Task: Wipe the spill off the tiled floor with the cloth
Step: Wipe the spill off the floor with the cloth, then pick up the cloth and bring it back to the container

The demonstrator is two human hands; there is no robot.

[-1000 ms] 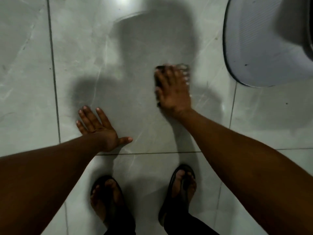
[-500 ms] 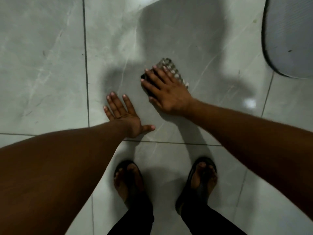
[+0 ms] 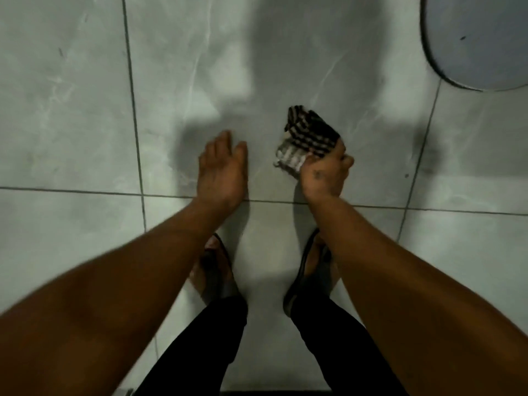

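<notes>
On the grey tiled floor (image 3: pixel 71 115), just past a grout line, the right hand (image 3: pixel 324 175) has its fingers closed around a striped dark-and-white cloth (image 3: pixel 307 138), which fans out ahead of the knuckles. The left hand (image 3: pixel 221 170) is beside it, apart from the cloth, fingers extended and together. Two feet in dark sandals (image 3: pixel 217 270) stand below the wrists.

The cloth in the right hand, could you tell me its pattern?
Dark and pale stripes on the cloth, seen in the head view.
</notes>
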